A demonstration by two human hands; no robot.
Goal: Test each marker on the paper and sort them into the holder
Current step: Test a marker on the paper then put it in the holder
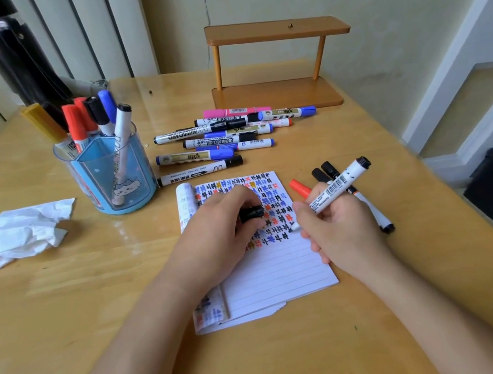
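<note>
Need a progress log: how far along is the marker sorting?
Done: several markers stand in the clear blue plastic holder; test marks half cover the lined notebook page. In hand: right hand writes with a white black-ended marker, left hand holds its black cap. Left, apparently: the capped marker pile behind the notebook.

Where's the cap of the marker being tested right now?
Head view, centre: the black cap is gripped in the left hand over the notepad, just left of the marker that the right hand holds.
</note>
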